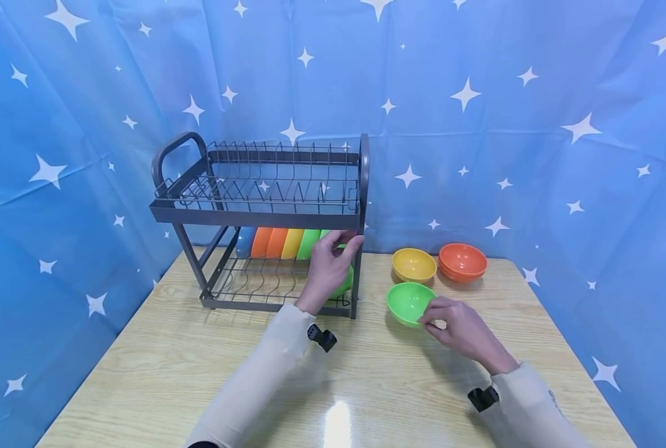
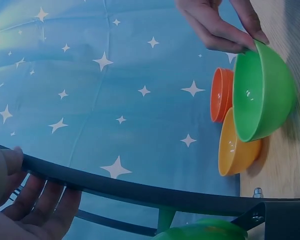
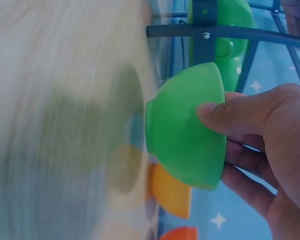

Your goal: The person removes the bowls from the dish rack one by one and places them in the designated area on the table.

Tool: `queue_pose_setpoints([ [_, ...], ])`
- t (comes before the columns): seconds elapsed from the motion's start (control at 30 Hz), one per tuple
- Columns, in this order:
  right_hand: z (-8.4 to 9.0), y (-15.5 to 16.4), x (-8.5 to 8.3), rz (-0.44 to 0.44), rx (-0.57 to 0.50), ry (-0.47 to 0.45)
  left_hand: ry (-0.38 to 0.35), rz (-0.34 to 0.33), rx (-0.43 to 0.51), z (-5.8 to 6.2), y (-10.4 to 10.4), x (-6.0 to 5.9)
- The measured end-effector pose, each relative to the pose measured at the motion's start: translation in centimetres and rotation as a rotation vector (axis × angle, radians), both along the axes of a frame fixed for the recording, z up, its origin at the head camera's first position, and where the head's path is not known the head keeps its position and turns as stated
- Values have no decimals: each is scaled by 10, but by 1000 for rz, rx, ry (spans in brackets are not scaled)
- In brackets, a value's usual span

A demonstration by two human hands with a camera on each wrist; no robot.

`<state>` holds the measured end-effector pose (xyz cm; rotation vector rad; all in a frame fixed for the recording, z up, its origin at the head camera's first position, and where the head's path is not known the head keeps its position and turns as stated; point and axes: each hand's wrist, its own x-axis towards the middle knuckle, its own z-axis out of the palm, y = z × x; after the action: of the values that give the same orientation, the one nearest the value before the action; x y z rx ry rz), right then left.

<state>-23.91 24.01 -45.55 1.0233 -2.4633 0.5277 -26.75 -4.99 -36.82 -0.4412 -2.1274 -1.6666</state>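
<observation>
Right hand (image 1: 467,333) fingers pinching green bowl (image 1: 410,303) rim on worktop (image 1: 198,367); yellow bowl (image 1: 414,264), orange bowls (image 1: 463,261) sitting just behind. Left hand (image 1: 328,266) fingers curling round rack (image 1: 266,214) rail, green bowl in rack (image 1: 345,283) partly hidden behind it.

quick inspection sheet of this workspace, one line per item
surface: light wooden table, bare at the front
job's things: green bowl on the table; dish rack with coloured bowls on edge in its lower tier, upper tier bare
clutter: yellow bowl and orange bowls behind the green one
grippers: right hand pinches the green bowl's rim; left hand holds a green bowl at the rack's lower tier
cables: nothing seen
surroundings: blue star-print cloth
</observation>
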Motion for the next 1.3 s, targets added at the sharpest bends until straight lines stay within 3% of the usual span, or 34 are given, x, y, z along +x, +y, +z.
queue_pose_setpoints([
  [0.57, -18, 9, -2, -30, 2, -19, 100, -4, -31, -5, 4, -7],
  [0.8, -18, 9, 0, -53, 15, -56, 145, 13, -25, -6, 6, -7],
  [1.07, -14, 6, -1, -64, 49, -78, 139, 23, -37, -7, 6, -7],
  [1.3, -12, 5, -2, -73, 67, -154, 158, 20, -45, -7, 6, -9],
])
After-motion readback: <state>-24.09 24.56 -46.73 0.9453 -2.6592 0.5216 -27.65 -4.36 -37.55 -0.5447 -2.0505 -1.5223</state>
